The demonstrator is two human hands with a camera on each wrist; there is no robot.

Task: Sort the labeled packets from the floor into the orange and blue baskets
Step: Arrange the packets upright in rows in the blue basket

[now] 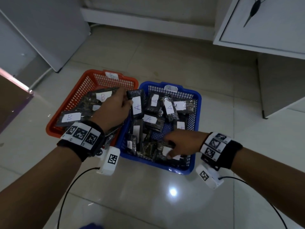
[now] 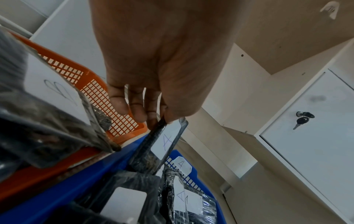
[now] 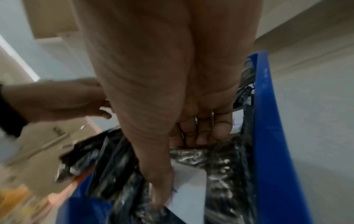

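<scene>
The orange basket, tagged B, holds dark packets with white B labels. To its right, the blue basket, tagged A, is full of several A packets. My left hand pinches the top of a dark A packet over the seam between the two baskets. In the left wrist view, thumb and fingers clamp that packet above the blue basket's rim. My right hand reaches into the blue basket's near side, thumb on a packet's white label and fingers curled over its far edge.
A white cabinet with a key in its lock stands at the right. Grey furniture stands at the left, with a brown panel at the far left. Bare tiled floor lies in front of the baskets.
</scene>
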